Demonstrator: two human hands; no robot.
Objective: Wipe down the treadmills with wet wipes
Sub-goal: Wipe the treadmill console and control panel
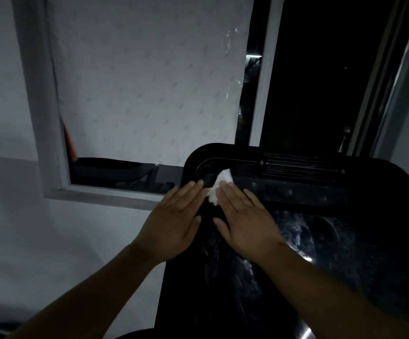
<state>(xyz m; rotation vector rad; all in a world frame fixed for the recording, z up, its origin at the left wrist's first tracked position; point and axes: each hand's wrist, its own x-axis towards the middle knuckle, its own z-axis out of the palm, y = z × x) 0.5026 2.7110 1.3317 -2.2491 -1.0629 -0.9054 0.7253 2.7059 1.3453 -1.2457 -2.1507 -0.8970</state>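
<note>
Two flat hands, so you're mid-wipe: your left hand (176, 216) and right hand (245, 218) are pressing on the treadmill console (333, 231), grip wide, wet wipe (219, 185) bunching between your fingertips at frame centre. Next you're probably needing a sweep right across that streaky panel.

Black treadmill console (321, 228) — glossy, smeared — carries a crumpled white wipe (224, 177).

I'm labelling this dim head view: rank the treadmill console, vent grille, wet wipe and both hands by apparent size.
1. treadmill console
2. left hand and right hand: alike, so not ranked; nearness to the camera enlarges them
3. vent grille
4. wet wipe, partly hidden under the fingers
</note>
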